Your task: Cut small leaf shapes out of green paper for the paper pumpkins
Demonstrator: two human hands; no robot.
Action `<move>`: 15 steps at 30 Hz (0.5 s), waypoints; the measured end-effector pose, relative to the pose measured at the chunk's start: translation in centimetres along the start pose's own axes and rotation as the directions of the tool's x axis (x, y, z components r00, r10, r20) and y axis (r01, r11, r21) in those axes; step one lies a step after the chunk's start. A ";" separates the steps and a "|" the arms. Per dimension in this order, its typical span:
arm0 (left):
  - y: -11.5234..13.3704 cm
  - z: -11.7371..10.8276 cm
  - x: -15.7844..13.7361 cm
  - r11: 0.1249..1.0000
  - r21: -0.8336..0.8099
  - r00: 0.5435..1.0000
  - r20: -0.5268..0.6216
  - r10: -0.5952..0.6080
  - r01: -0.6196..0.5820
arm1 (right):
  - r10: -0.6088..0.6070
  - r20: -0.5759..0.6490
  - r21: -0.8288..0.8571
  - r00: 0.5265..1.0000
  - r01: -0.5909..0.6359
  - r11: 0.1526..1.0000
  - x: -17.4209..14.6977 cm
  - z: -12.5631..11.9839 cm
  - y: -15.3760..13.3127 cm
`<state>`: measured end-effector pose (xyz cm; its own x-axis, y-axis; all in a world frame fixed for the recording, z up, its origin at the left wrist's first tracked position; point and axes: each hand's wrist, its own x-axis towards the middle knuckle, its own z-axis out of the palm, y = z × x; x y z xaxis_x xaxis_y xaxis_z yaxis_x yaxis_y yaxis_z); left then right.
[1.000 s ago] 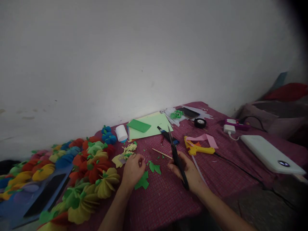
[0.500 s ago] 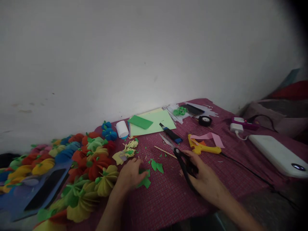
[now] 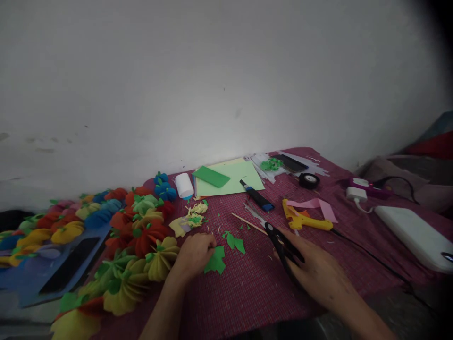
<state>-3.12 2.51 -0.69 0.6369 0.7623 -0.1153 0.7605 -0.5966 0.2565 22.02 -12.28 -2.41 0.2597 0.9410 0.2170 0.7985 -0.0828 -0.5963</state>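
My right hand is wrapped round the black handles of a pair of scissors, whose blades point away toward the upper left. My left hand is closed in a pinch at the edge of a piece of green paper with a ragged outline; the fingertips are partly hidden. Just beyond it lie small green paper leaves and tiny scraps. A thin wooden stick rests on the cloth close to the scissor blades.
Several colourful paper pumpkins crowd the left. Behind are a white bottle, pale green sheets, a green strip and a utility knife. Rightward lie a corded yellow glue gun, black tape measure and white power bank.
My left fingers have drawn together at the green paper, which shows more fully beside them. The scissors stay in my right hand. The whole view has shifted slightly.
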 end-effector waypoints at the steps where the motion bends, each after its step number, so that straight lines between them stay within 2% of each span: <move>1: -0.1 0.0 0.0 1.000 0.003 1.000 -0.002 0.002 -0.002 | -0.011 0.004 -0.013 1.000 0.011 1.000 0.2 0.1 -0.1; 8: -0.4 -0.4 0.2 0.999 0.009 0.999 -0.034 0.033 -0.032 | -0.011 0.054 -0.052 0.998 0.014 0.999 0.9 0.7 -1.2; 15: -0.4 -0.6 0.1 1.000 -0.001 0.994 -0.108 -0.002 0.002 | 0.003 0.015 -0.042 1.000 -0.003 0.999 1.7 1.2 -1.5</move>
<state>-3.40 2.96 -0.25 0.6180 0.7861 -0.0115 0.7616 -0.5950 0.2570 20.58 -10.19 -2.13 0.2545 0.9454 0.2036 0.8196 -0.0991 -0.5642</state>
